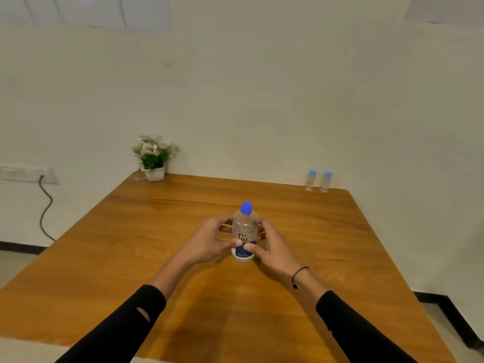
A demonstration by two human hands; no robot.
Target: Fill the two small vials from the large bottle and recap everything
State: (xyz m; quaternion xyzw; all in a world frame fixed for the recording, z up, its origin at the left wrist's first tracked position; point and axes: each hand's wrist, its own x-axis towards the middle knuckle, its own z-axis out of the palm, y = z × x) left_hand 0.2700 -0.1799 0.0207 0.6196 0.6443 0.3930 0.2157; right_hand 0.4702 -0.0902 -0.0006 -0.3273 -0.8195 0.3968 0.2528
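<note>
A large clear bottle (245,227) with a blue cap and a dark label stands upright in the middle of the wooden table (183,297). My left hand (209,241) wraps its left side and my right hand (273,244) wraps its right side, thumbs touching the label at the front. Two small clear vials with light blue caps, left vial (310,180) and right vial (326,181), stand upright side by side at the table's far right edge by the wall, well beyond my hands.
A small white pot of white flowers (154,158) sits at the table's far left corner. A wall socket with a dark cable (44,205) is on the left wall. The table's right edge drops to the floor.
</note>
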